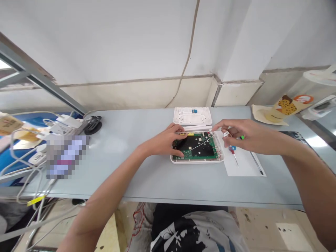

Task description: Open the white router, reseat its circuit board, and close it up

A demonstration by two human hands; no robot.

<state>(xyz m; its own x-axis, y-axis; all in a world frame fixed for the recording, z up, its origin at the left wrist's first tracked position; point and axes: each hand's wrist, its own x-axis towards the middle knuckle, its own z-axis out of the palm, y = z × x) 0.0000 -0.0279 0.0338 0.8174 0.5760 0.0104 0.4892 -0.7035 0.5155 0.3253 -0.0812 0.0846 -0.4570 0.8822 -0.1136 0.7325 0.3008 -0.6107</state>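
Note:
A green circuit board (193,156) with black patches lies in a white plastic casing (197,162) on the desk. My left hand (168,140) grips the board's left end, thumb along the front and fingers at the back. Just past the board's right end, my right hand (244,134) pinches a thin white wire (225,131), its index finger reaching toward the back right corner. Part of a thin pale wire (200,145) crosses the board diagonally. Under my right hand, a small red and blue screwdriver (233,150) rests on white paper (235,168).
Behind the casing lies a white plastic cover (193,119) with a small blue part. A slim dark-tipped tool (256,163) lies on the paper. A drink cup (279,108) stands at back right. Cables and chargers (49,129) crowd the left end beside a black object (92,125).

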